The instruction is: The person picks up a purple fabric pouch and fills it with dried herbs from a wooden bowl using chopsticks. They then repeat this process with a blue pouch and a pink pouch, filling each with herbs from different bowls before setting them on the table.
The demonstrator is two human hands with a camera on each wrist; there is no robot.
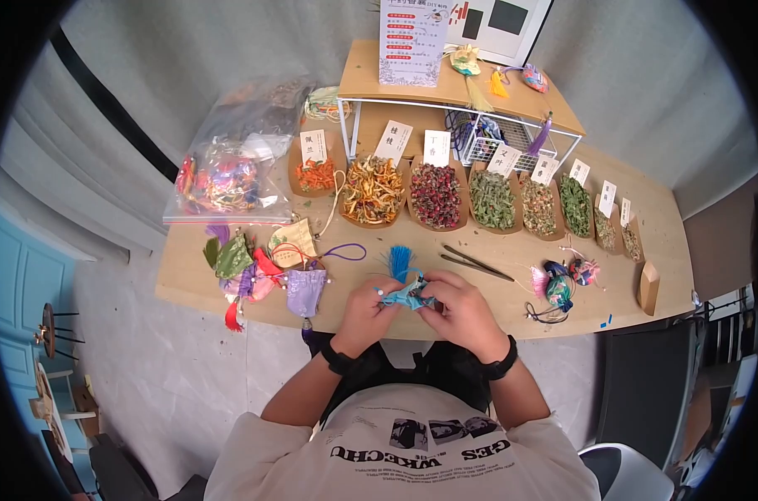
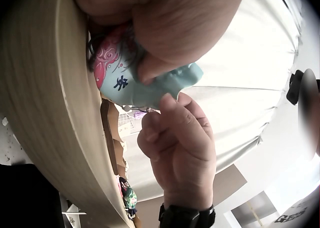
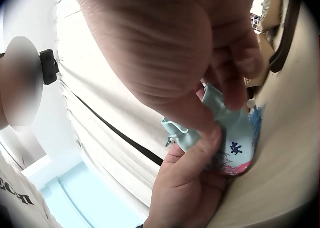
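Both hands hold a light blue drawstring pouch at the table's front edge. Pink print and a dark blue character show on its side in the left wrist view. My left hand grips one side of the pouch, thumb laid on the cloth. With thumb and fingers, my right hand pinches the opposite side near the gathered opening, seen in the right wrist view. A bright blue tassel lies on the table just beyond the pouch. The inside of the pouch is hidden.
Dark tweezers lie beyond my right hand. Finished-looking pouches lie left, more right. Labelled trays of dried herbs line the back, before a small shelf. A clear plastic bag sits back left.
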